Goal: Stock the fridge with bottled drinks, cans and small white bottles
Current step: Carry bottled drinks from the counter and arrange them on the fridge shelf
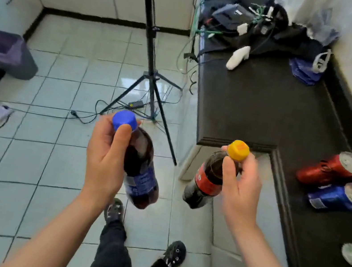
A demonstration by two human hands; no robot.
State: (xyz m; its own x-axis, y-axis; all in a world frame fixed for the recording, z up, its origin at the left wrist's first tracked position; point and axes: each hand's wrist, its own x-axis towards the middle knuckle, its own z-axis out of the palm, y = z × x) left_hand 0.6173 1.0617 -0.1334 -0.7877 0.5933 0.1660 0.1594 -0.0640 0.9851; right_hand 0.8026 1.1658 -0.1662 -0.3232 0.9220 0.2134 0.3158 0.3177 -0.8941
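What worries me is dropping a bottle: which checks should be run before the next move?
1. Left hand grips the blue-capped bottle at its neck: ok.
2. Right hand pinches the yellow-capped bottle just below its cap, fingertips only: ok, though light.
3. Blue cap and yellow cap on: ok.
4. Floor ahead free: not ok, cables and a tripod are there.
5. Fridge within reach, door open: cannot tell, none in view.
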